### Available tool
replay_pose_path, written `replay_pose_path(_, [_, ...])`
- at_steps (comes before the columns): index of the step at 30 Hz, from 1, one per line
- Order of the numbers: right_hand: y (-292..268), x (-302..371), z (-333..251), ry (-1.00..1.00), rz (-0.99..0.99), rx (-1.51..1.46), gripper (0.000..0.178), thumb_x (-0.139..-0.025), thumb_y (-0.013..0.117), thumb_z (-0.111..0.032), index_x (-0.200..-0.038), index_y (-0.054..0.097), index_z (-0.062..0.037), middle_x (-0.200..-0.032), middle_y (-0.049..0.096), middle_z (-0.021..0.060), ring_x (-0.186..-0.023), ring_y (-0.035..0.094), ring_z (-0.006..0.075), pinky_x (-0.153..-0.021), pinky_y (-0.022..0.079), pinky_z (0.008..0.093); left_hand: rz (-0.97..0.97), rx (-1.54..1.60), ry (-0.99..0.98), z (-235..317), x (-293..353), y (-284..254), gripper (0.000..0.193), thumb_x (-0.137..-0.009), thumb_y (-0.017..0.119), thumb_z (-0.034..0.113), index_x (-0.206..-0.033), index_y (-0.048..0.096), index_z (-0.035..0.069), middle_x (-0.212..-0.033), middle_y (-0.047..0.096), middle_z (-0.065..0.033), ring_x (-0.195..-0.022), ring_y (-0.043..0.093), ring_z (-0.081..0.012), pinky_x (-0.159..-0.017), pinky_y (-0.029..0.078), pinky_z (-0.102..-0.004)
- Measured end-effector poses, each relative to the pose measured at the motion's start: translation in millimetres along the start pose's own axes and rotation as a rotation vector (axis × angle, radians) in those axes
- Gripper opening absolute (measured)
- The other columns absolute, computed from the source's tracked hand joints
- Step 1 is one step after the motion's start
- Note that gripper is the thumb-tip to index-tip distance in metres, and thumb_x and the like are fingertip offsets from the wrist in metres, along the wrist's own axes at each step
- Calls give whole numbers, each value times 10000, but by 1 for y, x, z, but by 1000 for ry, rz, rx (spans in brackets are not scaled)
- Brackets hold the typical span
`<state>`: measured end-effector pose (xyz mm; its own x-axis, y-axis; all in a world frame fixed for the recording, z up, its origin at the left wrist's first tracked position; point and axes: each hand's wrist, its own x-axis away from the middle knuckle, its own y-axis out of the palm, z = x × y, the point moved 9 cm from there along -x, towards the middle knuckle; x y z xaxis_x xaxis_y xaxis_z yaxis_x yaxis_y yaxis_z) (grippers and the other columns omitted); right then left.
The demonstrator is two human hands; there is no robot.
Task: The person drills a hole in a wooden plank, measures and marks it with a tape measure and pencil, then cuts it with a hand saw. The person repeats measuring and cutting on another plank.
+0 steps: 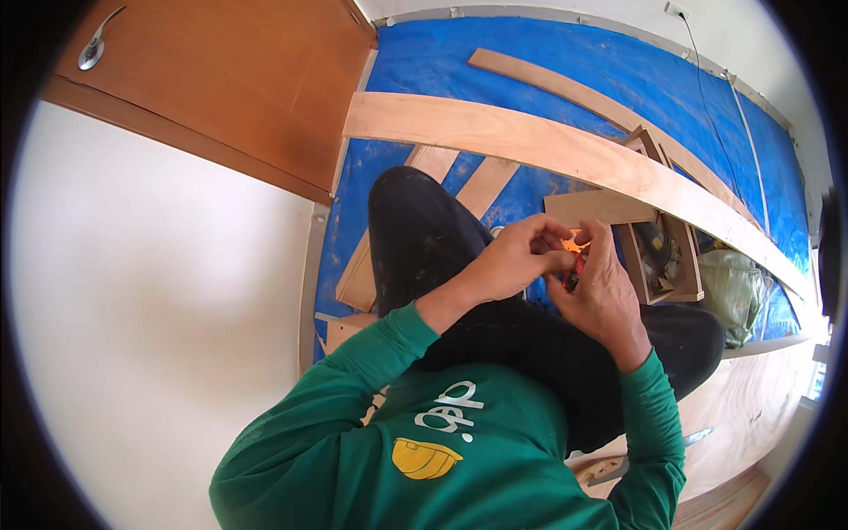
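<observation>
Both hands meet in front of my bent, dark-trousered knees, fingers drawn together around a small orange and red object. Most of it is covered by the fingers, so its kind cannot be made out. My left hand is closed, its thumb and fingertips pinching at the object's left side. On the other side my right hand curls around it, with thumb and forefinger raised near the orange part. A bit of red shows between the two hands.
A long plywood strip spans the space ahead, with another strip beyond it on the blue floor sheet. To the right stand an open wooden box with dark items and a greenish plastic bag. A brown door is at left.
</observation>
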<state>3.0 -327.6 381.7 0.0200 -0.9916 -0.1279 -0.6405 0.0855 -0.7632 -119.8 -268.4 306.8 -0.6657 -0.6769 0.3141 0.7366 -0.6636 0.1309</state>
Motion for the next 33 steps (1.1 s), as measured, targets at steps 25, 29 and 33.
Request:
replay_pose_path(25, [-85,-77,290,316,-214,333,427,-1057,706,-450,-1101,851,-51,-1025,833,171,-985,787,355,-902,593,513,975,-305,7,16,-5,-473,515,-1178,604,488,-1433,726,58,-1242,770,-70,-1117,723,-216,-935,547,-341])
replay_pose_path(29, [-94,-70,283,358,-243,291,431,-1054,713,-462,-1101,846,-55,-1015,828,171,-982,783,362,-896,590,517,1042,-385,52,47,33,-465,541,-1185,577,528,-1443,729,78,-1239,770,-67,-1065,725,-197,-815,508,-282])
replay_pose_path(33, [-99,-63,250,275,-236,243,480,-1053,720,-512,-1143,847,-58,-1048,824,183,-1004,781,366,-924,590,510,908,-282,217,83,102,-458,565,-1192,616,417,-1515,663,-45,-1385,738,-135,-1241,718,-239,-1024,588,-408])
